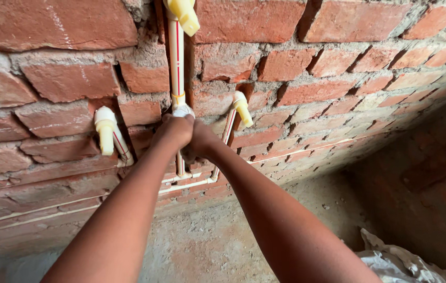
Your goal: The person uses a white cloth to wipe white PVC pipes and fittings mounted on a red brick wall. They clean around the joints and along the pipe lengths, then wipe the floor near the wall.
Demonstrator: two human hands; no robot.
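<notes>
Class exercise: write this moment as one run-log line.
left hand: on white fitting | right hand: beside it, on vertical pipe | setting: brick wall

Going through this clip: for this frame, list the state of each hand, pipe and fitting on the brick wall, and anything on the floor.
left hand: closed around the white fitting on the middle pipe.
right hand: pressed against the left hand, at the same pipe.
white fitting: mostly covered by the hands.
middle pipe: upright, set in a wall groove.
left stub: capped, untouched.
right stub: capped, untouched.
top fitting: yellow, untouched.
plastic sheet: crumpled on the floor.
</notes>
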